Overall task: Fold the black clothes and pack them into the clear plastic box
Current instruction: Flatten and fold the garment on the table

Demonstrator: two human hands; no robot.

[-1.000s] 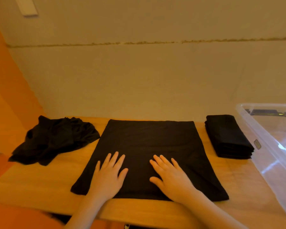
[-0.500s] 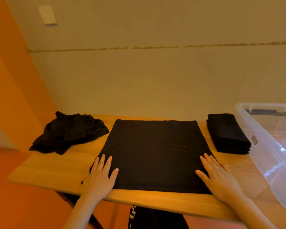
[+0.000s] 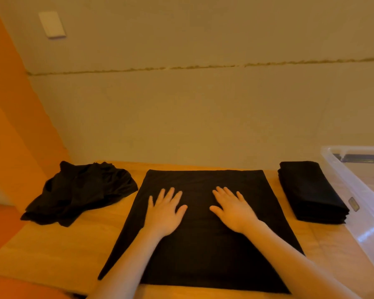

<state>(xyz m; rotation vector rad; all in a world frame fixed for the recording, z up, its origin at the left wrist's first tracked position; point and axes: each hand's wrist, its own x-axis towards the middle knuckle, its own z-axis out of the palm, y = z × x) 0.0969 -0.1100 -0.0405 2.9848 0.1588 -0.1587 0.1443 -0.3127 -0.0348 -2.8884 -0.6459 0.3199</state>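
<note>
While spread flat across the centre of the wooden table (image 3: 52, 253), lies smooth and square: a black garment (image 3: 201, 244), its near edge close to the bottom of the frame. Pressing palm-down on its upper middle, side by side but apart: the left hand (image 3: 165, 212) and the right hand (image 3: 233, 209), fingers straight and splayed, grasping nothing. At centre left of the frame, crumpled in a heap on the table, apart from the flat piece: an unfolded pile of black clothes (image 3: 78, 190). At centre right, neatly stacked: folded black clothes (image 3: 309, 190), just beside the wall of the clear plastic box (image 3: 358, 190), which runs off the right edge. Behind, filling the upper frame: a beige wall (image 3: 203, 104) with a white plate (image 3: 52, 24) at upper left.
</note>
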